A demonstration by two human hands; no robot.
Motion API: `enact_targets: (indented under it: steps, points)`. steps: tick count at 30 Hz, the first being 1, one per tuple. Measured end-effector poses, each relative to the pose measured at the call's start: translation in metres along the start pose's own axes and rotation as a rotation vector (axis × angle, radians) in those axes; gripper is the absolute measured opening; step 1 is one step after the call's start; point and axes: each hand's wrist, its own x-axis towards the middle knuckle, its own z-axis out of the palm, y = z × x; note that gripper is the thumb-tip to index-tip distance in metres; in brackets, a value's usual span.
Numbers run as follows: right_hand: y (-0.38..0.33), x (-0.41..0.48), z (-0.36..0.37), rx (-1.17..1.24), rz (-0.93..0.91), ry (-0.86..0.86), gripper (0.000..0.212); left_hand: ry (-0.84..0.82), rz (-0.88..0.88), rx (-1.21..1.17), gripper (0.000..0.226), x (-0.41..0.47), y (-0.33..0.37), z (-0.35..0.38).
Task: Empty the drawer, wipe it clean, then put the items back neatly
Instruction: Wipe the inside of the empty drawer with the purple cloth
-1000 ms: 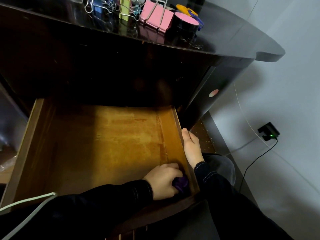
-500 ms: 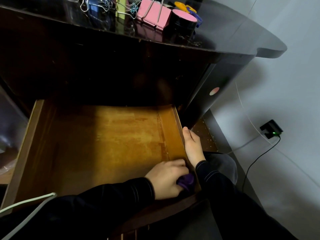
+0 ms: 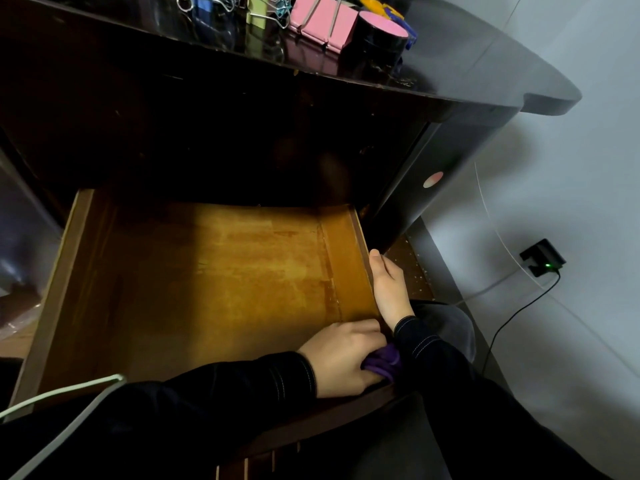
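1. The drawer [image 3: 207, 271] is pulled out from under the desk top [image 3: 485, 64]. Its wooden floor is lit ahead of both hands and shows worn, stained patches.

2. Left hand [image 3: 341, 358]: the fingers are curled round a purple cloth [image 3: 382, 363] and grip it. The hand holds the cloth down in the near right corner of the drawer, where the front panel meets the right side wall.

3. Right hand [image 3: 391, 292]: it lies against the right side wall just beyond the left hand. The thumb runs along the top edge of the wall. The fingers drop down the outer face, mostly hidden, so it cannot be told whether they clasp the wall or only rest on it. The right sleeve touches the cloth.

4. Items on the desk top, well beyond both hands: a pink binder clip [image 3: 322, 20], a black tin with a pink lid [image 3: 379, 36] just to its right, and smaller clips [image 3: 202, 3] further left.

5. A black plug [image 3: 542, 259] with a green light sits on the wall to the right of the right hand
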Motion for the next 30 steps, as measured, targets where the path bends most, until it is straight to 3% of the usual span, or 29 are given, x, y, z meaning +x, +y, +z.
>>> enact_targets:
  steps: [8,13,15,23,30]
  points:
    - [-0.002,-0.002,0.0,-0.018,0.008,0.009,0.049,-0.064,-0.135,-0.034,0.015,0.003,0.001,0.002]
    - [0.001,0.001,0.001,-0.043,-0.016,0.015,0.049,-0.26,-0.495,-0.146,0.02,0.014,-0.011,0.007]
    - [0.003,0.002,0.001,-0.062,-0.038,0.01,0.046,-0.278,-0.561,-0.157,0.017,0.015,-0.015,0.013]
    - [0.007,0.006,0.0,-0.101,-0.077,0.025,0.038,-0.31,-0.379,0.267,0.022,0.01,-0.028,0.031]
    - [0.01,0.007,-0.001,-0.065,-0.081,0.024,0.04,-0.235,-0.379,0.315,0.017,0.024,-0.045,0.026]
